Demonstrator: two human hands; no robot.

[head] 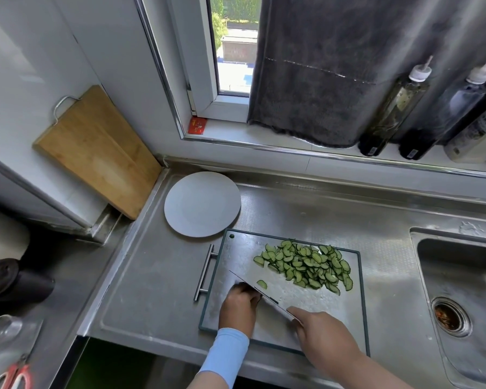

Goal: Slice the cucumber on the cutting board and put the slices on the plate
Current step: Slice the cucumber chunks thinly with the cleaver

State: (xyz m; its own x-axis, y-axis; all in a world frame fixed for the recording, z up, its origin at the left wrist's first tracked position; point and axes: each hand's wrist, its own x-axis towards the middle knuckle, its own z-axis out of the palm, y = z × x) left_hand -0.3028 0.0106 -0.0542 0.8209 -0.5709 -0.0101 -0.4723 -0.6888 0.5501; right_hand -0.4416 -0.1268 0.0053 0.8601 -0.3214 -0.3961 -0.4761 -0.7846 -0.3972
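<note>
A heap of thin green cucumber slices (pixel 309 265) lies on the far right part of the steel cutting board (pixel 242 256). One loose slice (pixel 261 284) sits just beside the knife (pixel 260 292). My right hand (pixel 324 331) grips the knife's handle, the blade edge down across the board. My left hand (pixel 240 304) is curled against the blade's left side; whatever it holds is hidden under its fingers. The white plate (pixel 201 204), with nothing on it, stands on the counter just beyond the board's far left corner.
A sink (pixel 460 290) with a drain lies to the right. A wooden board (pixel 96 153) leans on the wall at far left. Bottles (pixel 393 108) stand on the window sill. Red scissors (pixel 14 376) and a glass bowl (pixel 2 328) sit at lower left.
</note>
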